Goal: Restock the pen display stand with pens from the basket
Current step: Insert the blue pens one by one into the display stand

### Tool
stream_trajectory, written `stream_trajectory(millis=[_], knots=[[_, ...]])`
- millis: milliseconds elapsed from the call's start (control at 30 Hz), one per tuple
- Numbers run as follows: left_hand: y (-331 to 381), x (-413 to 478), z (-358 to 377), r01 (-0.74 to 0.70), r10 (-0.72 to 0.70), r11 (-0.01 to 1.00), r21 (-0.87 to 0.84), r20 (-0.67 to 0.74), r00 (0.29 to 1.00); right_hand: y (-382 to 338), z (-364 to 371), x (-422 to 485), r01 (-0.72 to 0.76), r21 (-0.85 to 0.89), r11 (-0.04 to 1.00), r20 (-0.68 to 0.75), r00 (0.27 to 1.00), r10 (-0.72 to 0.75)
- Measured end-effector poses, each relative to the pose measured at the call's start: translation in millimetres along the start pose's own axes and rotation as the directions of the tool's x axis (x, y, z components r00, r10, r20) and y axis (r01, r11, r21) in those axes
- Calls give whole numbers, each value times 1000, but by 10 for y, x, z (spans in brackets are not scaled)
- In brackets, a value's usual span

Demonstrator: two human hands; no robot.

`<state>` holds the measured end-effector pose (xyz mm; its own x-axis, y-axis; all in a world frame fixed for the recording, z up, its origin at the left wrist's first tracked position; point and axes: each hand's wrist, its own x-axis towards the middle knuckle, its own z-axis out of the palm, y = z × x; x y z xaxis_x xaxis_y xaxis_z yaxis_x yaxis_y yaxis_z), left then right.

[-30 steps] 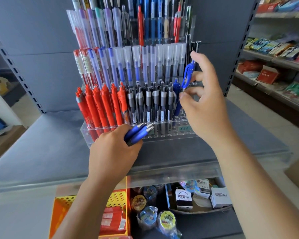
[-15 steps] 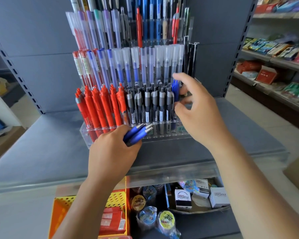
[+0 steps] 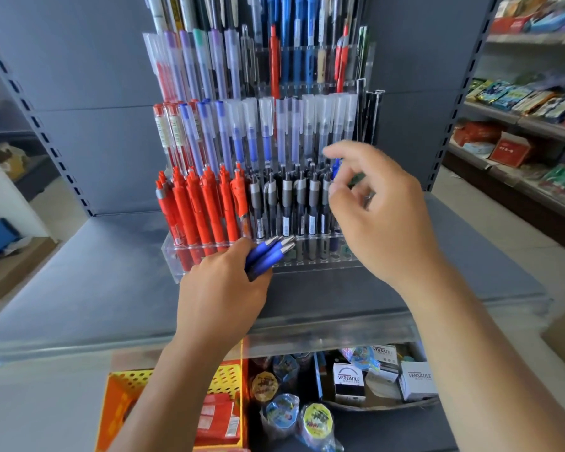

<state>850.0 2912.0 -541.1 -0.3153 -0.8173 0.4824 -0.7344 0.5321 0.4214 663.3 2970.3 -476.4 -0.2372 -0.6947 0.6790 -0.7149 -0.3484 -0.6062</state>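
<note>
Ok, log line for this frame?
left hand grips spare blue pens | right hand open at seated blue pen | front row, acrylic pen stand

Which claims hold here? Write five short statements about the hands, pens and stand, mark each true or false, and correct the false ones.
1. The left hand grips several blue pens. True.
2. The red pens fill the front row's right end. False: they fill its left end.
3. The right hand holds a red pen. False: no red pen is in it; its fingers are spread near the front row's right end.
4. The pen stand is clear plastic. True.
5. An orange basket lies below the shelf. True.
</note>
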Motion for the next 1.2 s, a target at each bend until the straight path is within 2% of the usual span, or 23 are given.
stream_trajectory(millis=[200,333,433,600,833,1000,1200], knots=[[-5,3,-4,-39,39,999,-2,-18,999,-232,97,-46,86,-117,989,322,946,-44],[-17,-17,3,-75,74,997,-25,-59,996,-304,238,-114,48,-253,966,436,897,70],[-32,-25,16,-83,82,996,-16,-61,995,-309,289,-130,24,-310,950,459,879,127],[-11,-11,11,-2,1,1000,-10,-56,998,-314,254,-92,47,-309,950,480,870,113],[12,10,1,91,-90,996,20,-30,995,-184,-23,29,24,-353,935,306,948,91],[6,9,13,90,-90,995,38,-15,996,-334,-28,-18,152,-456,877,411,910,55],[11,-1,3,58,-58,998,16,-21,998,-467,249,-136,304,-474,826,539,842,-1]])
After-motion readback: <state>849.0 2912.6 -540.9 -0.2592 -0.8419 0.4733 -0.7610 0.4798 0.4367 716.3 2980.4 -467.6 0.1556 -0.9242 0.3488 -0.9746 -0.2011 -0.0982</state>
